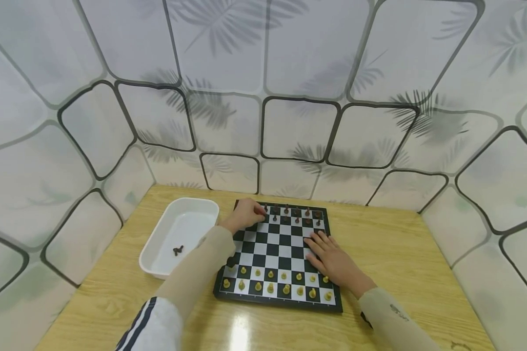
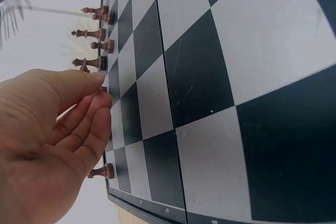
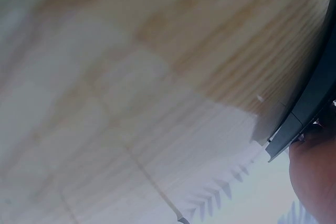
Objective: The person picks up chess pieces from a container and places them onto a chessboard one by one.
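A black-and-white chessboard (image 1: 272, 239) lies on the table. At its far left, my left hand (image 1: 247, 214) pinches a small brown chess piece (image 2: 103, 90) between thumb and fingertips; the fingers mostly hide it. Brown chess pieces (image 1: 296, 213) stand in two rows along the far side, right of that hand. A lone brown piece (image 2: 102, 171) stands at the corner, in the left wrist view. Yellow chess pieces (image 1: 286, 288) fill two rows on the near side. My right hand (image 1: 334, 258) rests on the board's right edge, fingers stretched out.
A white plastic tray (image 1: 158, 243) stands left of the board, with a few small brown pieces (image 1: 178, 250) inside. The wooden table (image 1: 391, 243) meets a patterned curtain (image 1: 298, 126) at the back and on both sides.
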